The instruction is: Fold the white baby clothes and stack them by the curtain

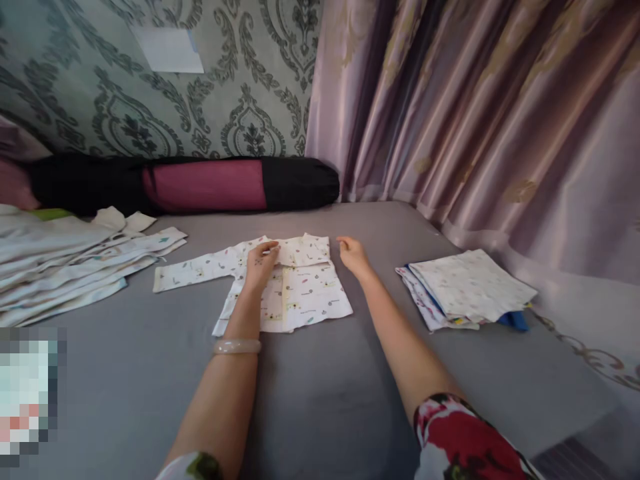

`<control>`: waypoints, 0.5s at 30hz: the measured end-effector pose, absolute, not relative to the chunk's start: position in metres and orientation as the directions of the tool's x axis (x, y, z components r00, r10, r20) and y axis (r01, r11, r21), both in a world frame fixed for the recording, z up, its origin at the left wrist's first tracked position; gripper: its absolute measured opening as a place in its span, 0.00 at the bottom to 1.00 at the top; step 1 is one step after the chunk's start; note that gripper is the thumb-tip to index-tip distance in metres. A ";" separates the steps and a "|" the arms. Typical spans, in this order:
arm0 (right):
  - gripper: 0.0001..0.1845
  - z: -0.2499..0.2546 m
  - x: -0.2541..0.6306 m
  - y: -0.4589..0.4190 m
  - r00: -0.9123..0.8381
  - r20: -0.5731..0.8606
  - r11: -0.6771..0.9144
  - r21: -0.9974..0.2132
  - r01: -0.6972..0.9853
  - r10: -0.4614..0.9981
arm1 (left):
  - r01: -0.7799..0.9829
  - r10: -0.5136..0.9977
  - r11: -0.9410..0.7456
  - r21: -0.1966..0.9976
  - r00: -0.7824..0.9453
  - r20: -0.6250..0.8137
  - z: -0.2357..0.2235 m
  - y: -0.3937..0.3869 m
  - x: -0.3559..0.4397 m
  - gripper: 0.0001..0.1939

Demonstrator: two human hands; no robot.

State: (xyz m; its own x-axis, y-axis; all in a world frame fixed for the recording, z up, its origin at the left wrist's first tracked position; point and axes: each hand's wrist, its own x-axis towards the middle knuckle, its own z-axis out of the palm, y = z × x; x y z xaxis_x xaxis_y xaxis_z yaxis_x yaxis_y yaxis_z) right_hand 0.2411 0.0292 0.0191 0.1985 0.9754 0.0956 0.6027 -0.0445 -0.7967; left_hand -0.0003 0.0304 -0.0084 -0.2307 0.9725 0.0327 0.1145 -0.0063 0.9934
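Lying on the grey bedsheet (330, 400), a small white printed shirt (313, 293) sits in the middle of the view, with one sleeve stretched towards 9 o'clock. Its scattered motifs include tiny lines that look like lettering, too small to read. The two hands are apart: the left hand (263, 261), above a pale bangle (237, 347), rests over the shirt's upper front, though I cannot tell whether its fingers pinch the cloth; the right hand (353, 257) is free, fingers loosely bent, just beyond the shirt's edge towards 3 o'clock. Farther towards 3 o'clock is a folded pile of clothes (470, 283); towards 9, a spread stack of garments (75, 260). Near 11 o'clock lies a black-and-maroon roll (205, 185), beneath a white sheet of paper (175, 52) on the patterned wall (135, 113)
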 end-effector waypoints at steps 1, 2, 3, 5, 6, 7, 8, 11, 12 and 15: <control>0.18 0.020 0.234 0.030 0.136 0.099 -0.024 -0.718 0.695 0.986 | 0.108 0.973 0.009 0.994 -0.230 0.016 -0.007 0.029 -0.001 0.25; 0.19 0.020 0.226 0.031 0.076 0.101 0.006 -0.638 0.770 0.992 | 0.109 0.973 0.024 0.994 -0.229 0.002 -0.006 0.027 -0.001 0.25; 0.21 0.021 0.218 0.031 0.023 0.103 0.039 -0.558 0.829 0.994 | 0.120 0.974 0.035 0.992 -0.226 -0.007 -0.004 0.025 -0.001 0.25; 0.23 0.020 0.202 0.029 -0.055 0.109 0.096 -0.419 0.903 0.993 | 0.174 0.978 0.045 0.984 -0.208 -0.008 -0.002 0.022 -0.002 0.25; 0.26 0.019 0.195 0.028 -0.076 0.110 0.111 -0.364 0.925 0.991 | 0.212 0.981 0.042 0.976 -0.195 0.000 -0.002 0.021 -0.003 0.25; 0.29 0.018 0.189 0.027 -0.087 0.108 0.117 -0.319 0.940 0.990 | 0.257 0.983 0.033 0.966 -0.184 0.015 -0.002 0.021 -0.004 0.25; 0.32 0.015 0.183 0.026 -0.092 0.104 0.118 -0.285 0.951 0.990 | 0.306 0.983 0.018 0.952 -0.178 0.039 -0.003 0.021 -0.005 0.24; 0.37 0.005 0.175 0.025 -0.088 0.085 0.106 -0.235 0.966 0.992 | 0.471 0.976 -0.022 0.882 -0.182 0.122 -0.008 0.023 -0.006 0.20; 0.38 0.001 0.175 0.026 -0.084 0.083 0.102 -0.232 0.967 0.993 | 0.522 0.973 -0.035 0.852 -0.177 0.149 -0.010 0.024 -0.007 0.19; 0.39 -0.008 0.178 0.027 -0.079 0.098 0.101 -0.244 0.965 0.992 | 0.638 0.971 -0.058 0.768 -0.144 0.193 -0.014 0.024 -0.007 0.19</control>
State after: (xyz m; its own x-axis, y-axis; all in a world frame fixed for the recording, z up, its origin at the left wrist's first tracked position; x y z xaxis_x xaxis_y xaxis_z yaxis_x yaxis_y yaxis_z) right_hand 0.1783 0.0269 -0.0084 -0.0787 0.9921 0.0976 0.9646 0.1006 -0.2439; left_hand -0.0069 0.0243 -0.0141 -0.1436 0.9706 0.1930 0.6379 -0.0583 0.7679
